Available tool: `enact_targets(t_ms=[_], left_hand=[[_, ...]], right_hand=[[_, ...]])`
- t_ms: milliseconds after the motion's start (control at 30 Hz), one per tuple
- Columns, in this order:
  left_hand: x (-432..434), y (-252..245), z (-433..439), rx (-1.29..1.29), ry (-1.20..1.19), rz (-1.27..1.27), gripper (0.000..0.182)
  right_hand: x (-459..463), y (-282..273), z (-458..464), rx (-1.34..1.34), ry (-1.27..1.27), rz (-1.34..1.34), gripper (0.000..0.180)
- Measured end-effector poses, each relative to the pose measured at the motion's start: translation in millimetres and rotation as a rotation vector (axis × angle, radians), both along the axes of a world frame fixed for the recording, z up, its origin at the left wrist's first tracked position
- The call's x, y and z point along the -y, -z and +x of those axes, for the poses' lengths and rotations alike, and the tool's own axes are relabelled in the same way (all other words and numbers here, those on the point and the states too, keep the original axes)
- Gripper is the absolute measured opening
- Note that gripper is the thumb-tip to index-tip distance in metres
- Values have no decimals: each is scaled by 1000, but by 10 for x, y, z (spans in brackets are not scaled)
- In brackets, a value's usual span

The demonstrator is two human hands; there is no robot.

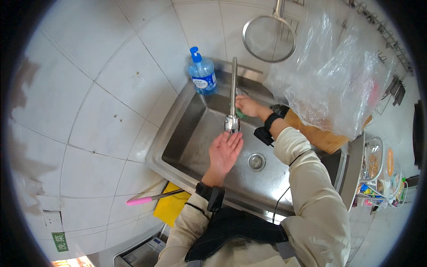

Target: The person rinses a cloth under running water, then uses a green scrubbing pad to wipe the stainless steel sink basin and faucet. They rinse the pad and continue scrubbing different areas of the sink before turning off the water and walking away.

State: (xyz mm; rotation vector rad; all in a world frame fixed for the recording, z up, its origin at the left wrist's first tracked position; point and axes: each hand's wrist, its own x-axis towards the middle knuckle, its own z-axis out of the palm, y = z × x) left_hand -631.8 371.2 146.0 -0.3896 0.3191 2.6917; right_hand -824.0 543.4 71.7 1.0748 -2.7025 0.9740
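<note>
My left hand (225, 154) is palm up, its fingers slightly apart and holding nothing, just under the metal head of the faucet (232, 124). No clear stream of water shows. Behind the faucet's flexible neck, my right hand (249, 106) has its fingers curled at the back of the sink; the neck partly covers the fingertips, so what they touch is unclear. Below that hand sits a green scrubbing pad (240, 114). The stainless steel sink (200, 140) has a round drain strainer (256, 162) in its floor.
A blue pump bottle (202, 75) stands at the sink's back left corner. Clear plastic bags (330, 73) hang at the right over a wooden board (320, 133). A round mesh strainer (269, 38) hangs on the wall. A yellow cloth (171, 203) and a pink-handled tool (140, 200) hang at left.
</note>
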Motion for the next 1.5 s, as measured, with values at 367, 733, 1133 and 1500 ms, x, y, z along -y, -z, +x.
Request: enact_targets(t_ms=[367,733,1133,1500], left_hand=[[44,473,95,-76,-28,-515,40],[50,655,143,124,244,-560,38],[-21,788,319,74,179,-467,20],[419,1184,559,341,83,-432,16]], right_hand=[[268,212,1755,695,581,-640,34],[869,111,2156,737,588,-797,34],[258,26,2625,966,613,-643,42],[210,-1039,1455,156,609,-327,37]])
